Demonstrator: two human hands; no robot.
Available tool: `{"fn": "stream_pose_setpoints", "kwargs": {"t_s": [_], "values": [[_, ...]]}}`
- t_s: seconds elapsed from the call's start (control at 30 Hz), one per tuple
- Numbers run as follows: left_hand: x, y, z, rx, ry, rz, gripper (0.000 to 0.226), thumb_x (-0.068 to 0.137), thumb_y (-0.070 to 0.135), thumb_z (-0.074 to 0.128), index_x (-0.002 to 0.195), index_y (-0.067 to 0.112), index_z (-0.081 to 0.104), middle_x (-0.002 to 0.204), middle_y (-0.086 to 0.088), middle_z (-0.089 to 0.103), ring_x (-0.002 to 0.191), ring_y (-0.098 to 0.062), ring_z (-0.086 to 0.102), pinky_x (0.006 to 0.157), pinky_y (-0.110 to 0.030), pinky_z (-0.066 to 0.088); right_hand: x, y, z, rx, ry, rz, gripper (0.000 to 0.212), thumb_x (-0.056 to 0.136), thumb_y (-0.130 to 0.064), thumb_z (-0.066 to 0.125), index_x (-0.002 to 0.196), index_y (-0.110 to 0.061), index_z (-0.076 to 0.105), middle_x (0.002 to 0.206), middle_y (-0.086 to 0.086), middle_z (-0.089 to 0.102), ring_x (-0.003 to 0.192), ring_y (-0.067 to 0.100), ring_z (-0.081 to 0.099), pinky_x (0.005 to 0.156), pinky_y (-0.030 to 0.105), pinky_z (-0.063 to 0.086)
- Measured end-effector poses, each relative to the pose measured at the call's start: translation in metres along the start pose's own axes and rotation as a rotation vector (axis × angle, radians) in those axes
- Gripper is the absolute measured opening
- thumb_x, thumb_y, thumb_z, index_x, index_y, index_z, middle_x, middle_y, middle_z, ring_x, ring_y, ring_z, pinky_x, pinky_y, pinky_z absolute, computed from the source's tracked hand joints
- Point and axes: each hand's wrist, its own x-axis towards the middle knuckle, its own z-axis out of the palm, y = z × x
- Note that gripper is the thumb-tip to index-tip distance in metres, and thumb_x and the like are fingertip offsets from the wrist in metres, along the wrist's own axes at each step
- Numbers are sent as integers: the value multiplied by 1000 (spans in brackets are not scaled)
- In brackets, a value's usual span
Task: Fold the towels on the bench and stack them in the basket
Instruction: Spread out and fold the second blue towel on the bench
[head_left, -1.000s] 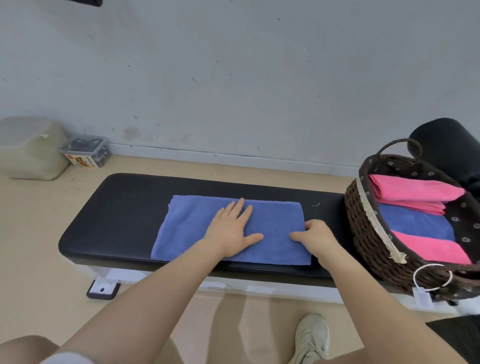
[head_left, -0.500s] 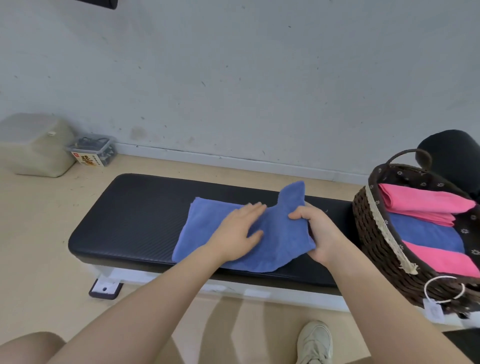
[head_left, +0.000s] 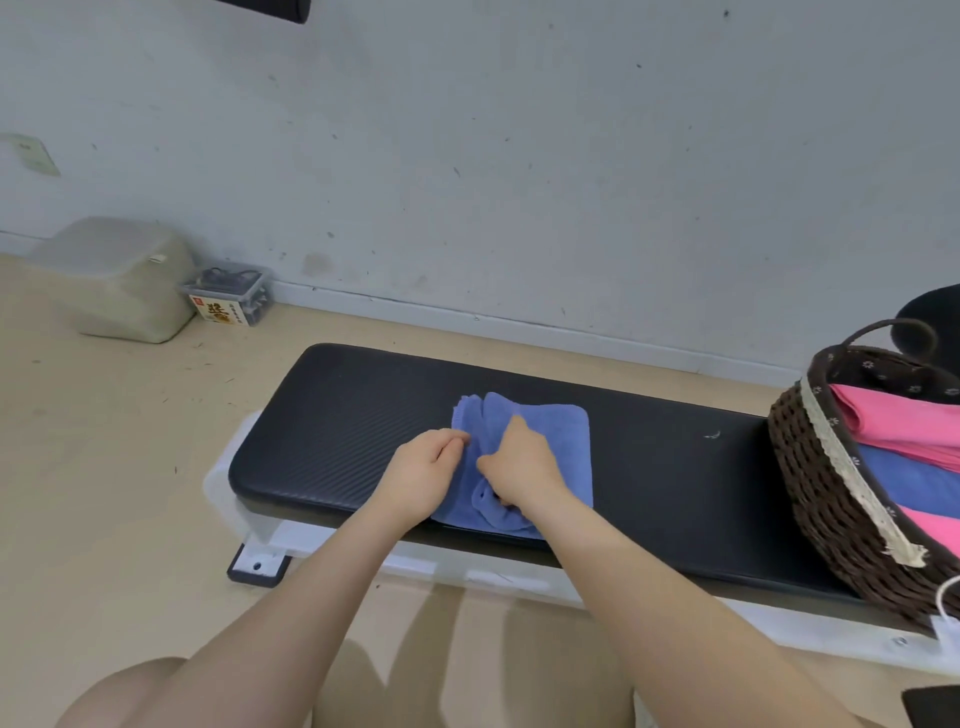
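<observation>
Head view: left hand (head_left: 423, 475) and right hand (head_left: 522, 467) both pinch blue towel (head_left: 558, 441) on bench (head_left: 353, 415).

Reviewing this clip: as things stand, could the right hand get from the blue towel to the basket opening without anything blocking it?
Probably yes. The right hand grips the blue towel mid-bench, and only bare black bench lies between it and the basket. The basket's open top faces the person, though stacked pink and blue towels already fill much of it.

Towel (head_left: 540, 436) mid-bench (head_left: 337, 415), under both hands.
Basket (head_left: 831, 483) on bench's right end, stacked towels (head_left: 909, 447) inside; two boxes (head_left: 156, 291) behind bench's left end.
</observation>
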Motion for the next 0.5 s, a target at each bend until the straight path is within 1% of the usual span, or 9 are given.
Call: {"fn": "stream_pose_setpoints", "kwargs": {"t_s": [0.07, 0.13, 0.17, 0.2, 0.27, 0.3, 0.37, 0.43, 0.5], "values": [[1, 1, 4, 127, -9, 78, 26, 98, 20, 38, 99, 14, 64, 102, 2, 57, 99, -15, 49, 86, -27, 39, -1, 4, -2, -53, 55, -4, 38, 88, -10, 49, 124, -3, 39, 73, 7, 54, 63, 20, 53, 53, 32, 42], [1, 5, 9, 285, 60, 136, 28, 97, 23, 38, 100, 14, 64, 105, 2, 60, 104, -20, 50, 85, -36, 42, -4, 5, -8, -26, 89, -53, 43, 88, -11, 49, 130, -6, 37, 78, 8, 59, 71, 23, 60, 64, 36, 48], [1, 8, 11, 300, 111, 141, 27, 97, 24, 37, 100, 16, 63, 102, 1, 60, 102, -22, 52, 82, -37, 42, -6, 3, -11, 0, 58, -77, 44, 90, -16, 49, 131, -7, 37, 80, 9, 62, 74, 23, 61, 69, 37, 51], [1, 13, 12, 238, 148, 128, 27, 98, 25, 35, 103, 17, 60, 95, 0, 61, 97, -24, 55, 78, -38, 43, -10, 1, -14, 53, -8, -89, 42, 92, -21, 47, 131, -7, 39, 82, 9, 63, 75, 23, 62, 74, 37, 52], [1, 20, 11, 19, 135, 44, 33, 99, 33, 35, 125, 19, 50, 88, -1, 61, 88, -22, 58, 78, -39, 46, -16, 1, -21, 163, -110, -77, 36, 96, -24, 41, 125, -4, 48, 92, 11, 64, 83, 21, 61, 86, 38, 53], [2, 21, 11, -32, 104, 8, 41, 98, 37, 36, 135, 20, 41, 93, -2, 62, 88, -21, 58, 79, -38, 46, -17, 5, -26, 158, -82, -77, 35, 97, -21, 38, 123, -4, 53, 104, 11, 64, 93, 22, 60, 92, 38, 50], [6, 20, 11, 123, 48, 26, 52, 95, 36, 45, 143, 22, 29, 122, -5, 54, 105, -22, 55, 86, -38, 46, -16, 20, -36, -5, 136, -75, 36, 95, -15, 37, 127, -8, 53, 130, 9, 54, 116, 24, 52, 95, 36, 45], [6, 18, 13, 373, 31, 120, 55, 93, 26, 49, 144, 25, 28, 143, -5, 34, 120, -24, 44, 95, -38, 42, -15, 39, -41, -138, 271, -32, 43, 91, -16, 43, 135, -13, 43, 138, 8, 39, 121, 26, 43, 90, 37, 46], [5, 23, 18, 563, 31, 259, 49, 93, 18, 46, 140, 27, 38, 150, -6, 24, 128, -27, 34, 100, -37, 35, -15, 53, -39, -116, 228, 48, 58, 89, -24, 51, 141, -13, 27, 138, 10, 32, 119, 30, 44, 84, 36, 45]]}}
